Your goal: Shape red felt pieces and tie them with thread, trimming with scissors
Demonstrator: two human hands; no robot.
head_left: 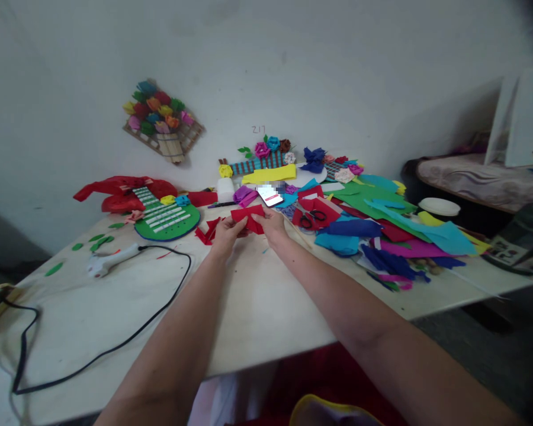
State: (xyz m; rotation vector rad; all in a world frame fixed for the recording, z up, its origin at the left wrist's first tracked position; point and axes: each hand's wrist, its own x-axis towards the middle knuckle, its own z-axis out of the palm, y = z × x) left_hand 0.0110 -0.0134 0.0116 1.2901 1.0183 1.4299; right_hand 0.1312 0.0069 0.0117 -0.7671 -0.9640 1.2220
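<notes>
Both my arms reach forward over a pale table (257, 307). My left hand (225, 234) and my right hand (272, 223) pinch the two ends of a red felt piece (249, 216) held just above the tabletop. More red felt scraps (208, 232) lie to the left of my left hand. A phone (270, 195) rests just beyond the red piece, and black-handled scissors (313, 218) lie on red felt to the right of my right hand.
A white glue gun (111, 261) with a black cord (128, 337) lies at the left. A green guitar-shaped craft (166, 220) and a red plastic bag (119, 192) sit behind it. Several coloured felt sheets (382, 231) cover the right side. A flower craft (160, 118) hangs on the wall.
</notes>
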